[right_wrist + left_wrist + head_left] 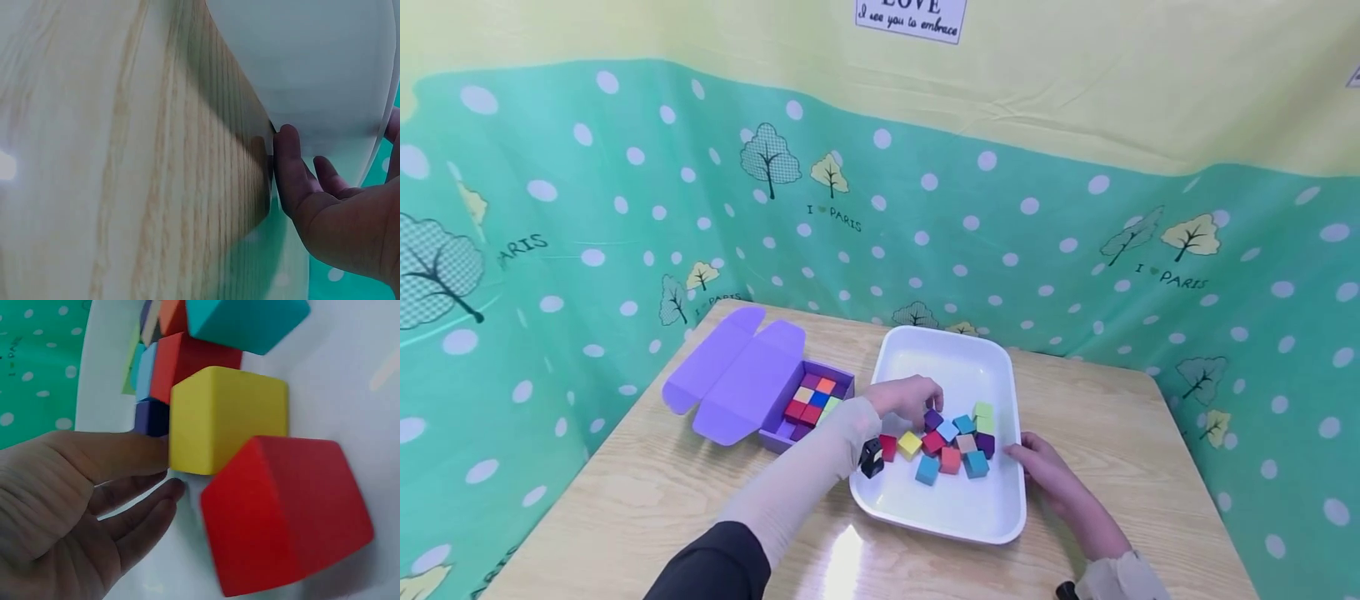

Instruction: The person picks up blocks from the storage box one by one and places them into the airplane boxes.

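Dark purple cube (pixel 933 419) inside the white tray (pixel 973 512), on the far side of the loose cluster, right at the left hand (pixel 910 398). In the left wrist view, thumb (pixel 122 456) stretched toward it, other fingers (pixel 156 515) loosely bent; contact hidden behind the yellow cube (pixel 910 444), so cannot tell pinch from mere touch. Best to set thumb and forefinger flat on opposite faces, then lift straight up before any sideways travel, to avoid dragging the light blue cube (pixel 947 430) just beside it. Right hand (pixel 1048 475) gripping the tray's right side, thumb at the rim, fingers against the outer wall: brace lightly, no tipping. Farther left on the worktop (pixel 1097 400), purple box (pixel 772 442), lid (pixel 745 396) open, cubes inside; mind the left sleeve (pixel 805 467) nearby.
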Demonstrator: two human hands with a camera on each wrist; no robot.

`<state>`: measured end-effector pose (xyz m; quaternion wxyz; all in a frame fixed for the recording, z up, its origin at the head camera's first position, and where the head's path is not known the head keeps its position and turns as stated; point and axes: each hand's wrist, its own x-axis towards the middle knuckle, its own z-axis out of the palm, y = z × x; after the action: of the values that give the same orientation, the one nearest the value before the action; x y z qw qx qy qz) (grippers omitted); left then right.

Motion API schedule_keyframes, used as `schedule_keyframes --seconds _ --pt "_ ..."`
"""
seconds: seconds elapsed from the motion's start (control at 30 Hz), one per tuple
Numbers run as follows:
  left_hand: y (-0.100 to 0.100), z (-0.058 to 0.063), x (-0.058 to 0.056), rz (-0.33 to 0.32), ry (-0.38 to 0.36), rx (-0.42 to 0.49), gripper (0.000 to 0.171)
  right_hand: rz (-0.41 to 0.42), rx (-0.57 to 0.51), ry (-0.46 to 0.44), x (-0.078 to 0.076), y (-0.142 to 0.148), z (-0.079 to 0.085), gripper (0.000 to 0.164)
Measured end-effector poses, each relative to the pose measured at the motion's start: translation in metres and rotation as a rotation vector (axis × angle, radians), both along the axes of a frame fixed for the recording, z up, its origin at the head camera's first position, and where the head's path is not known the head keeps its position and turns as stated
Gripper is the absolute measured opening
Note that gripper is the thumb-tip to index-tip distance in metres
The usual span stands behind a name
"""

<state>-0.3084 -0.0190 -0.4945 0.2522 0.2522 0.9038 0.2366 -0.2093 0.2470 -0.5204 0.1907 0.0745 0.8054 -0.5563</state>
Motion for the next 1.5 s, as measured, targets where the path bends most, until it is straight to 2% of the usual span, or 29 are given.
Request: schedule_keyframes --seconds 0.13,0.43,0.57,0.63,0.73,0.9,1.03,1.13,1.27,1.37,1.5 --pt "-0.001 -0.002 -0.001 0.015 0.007 0.006 0.03 -0.006 -0.009 0.011 -0.001 0.001 -0.001 0.063" --pt "-0.008 -0.006 -0.002 0.022 0.081 0.058 0.03 -0.013 -0.003 0.013 0.0 -0.001 -0.002 0.064" --pt "-0.014 0.003 0.004 -0.003 0.096 0.09 0.028 -0.002 0.008 -0.001 0.003 -0.001 -0.006 0.066" --pt "-0.019 0.012 0.006 -0.027 0.108 0.114 0.026 -0.002 0.0 -0.006 0.004 -0.001 -0.009 0.065" --pt "-0.029 0.031 0.011 -0.062 0.13 0.168 0.026 -0.009 -0.014 0.0 0.005 0.0 -0.01 0.064" --pt "-0.067 0.067 0.022 -0.075 0.157 0.233 0.026 0.006 -0.019 0.013 0.003 0.001 -0.008 0.066" --pt "-0.109 0.086 0.032 -0.036 0.154 0.259 0.027 0.011 -0.012 0.016 0.0 0.001 -0.004 0.066" --pt "-0.14 0.09 0.039 -0.006 0.147 0.262 0.028 0.013 0.0 0.014 -0.001 0.002 -0.003 0.066" --pt "-0.176 0.089 0.047 0.014 0.188 0.22 0.032 0.023 0.011 0.011 -0.001 0.002 -0.002 0.067" --pt "-0.197 0.088 0.053 0.034 0.221 0.182 0.034 0.026 0.009 0.006 -0.001 0.002 -0.003 0.068" --pt "-0.219 0.085 0.063 0.078 0.212 0.163 0.033 0.025 0.009 0.001 -0.001 0.001 -0.003 0.068"
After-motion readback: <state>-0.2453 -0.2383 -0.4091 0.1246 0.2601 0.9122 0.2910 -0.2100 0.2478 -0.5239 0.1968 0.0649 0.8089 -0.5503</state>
